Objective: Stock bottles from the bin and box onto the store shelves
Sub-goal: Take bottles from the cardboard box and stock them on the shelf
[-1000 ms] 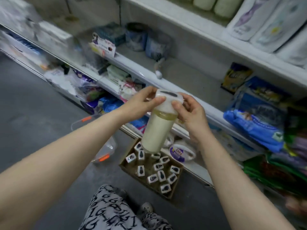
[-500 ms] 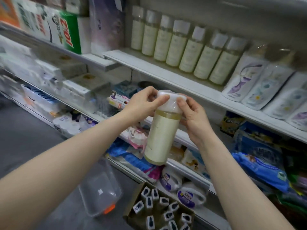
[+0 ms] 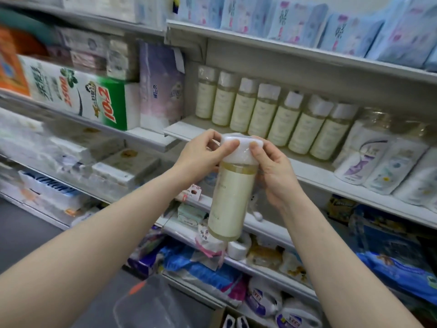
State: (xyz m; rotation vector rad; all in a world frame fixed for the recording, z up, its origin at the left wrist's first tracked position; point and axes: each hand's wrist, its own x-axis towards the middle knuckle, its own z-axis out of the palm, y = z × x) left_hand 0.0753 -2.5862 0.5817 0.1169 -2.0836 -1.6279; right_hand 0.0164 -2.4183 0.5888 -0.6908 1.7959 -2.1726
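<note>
A cream bottle hangs slightly tilted in mid-air, near the middle shelf, its white cap pinched between the left hand and right hand, with seven matching bottles lined up on that shelf behind it and one clear bin on the floor below.

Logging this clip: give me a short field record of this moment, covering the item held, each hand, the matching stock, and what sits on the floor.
item: cream bottle, white cap, slightly tilted, in front of the shelves
left: left hand pinches the cap
right: right hand grips the cap and neck
stock: shelved bottles of the same kind, upright in a row on the shelf
beside row: refill pouches to its right
floor: clear bin; box beside it, mostly cut off
</note>
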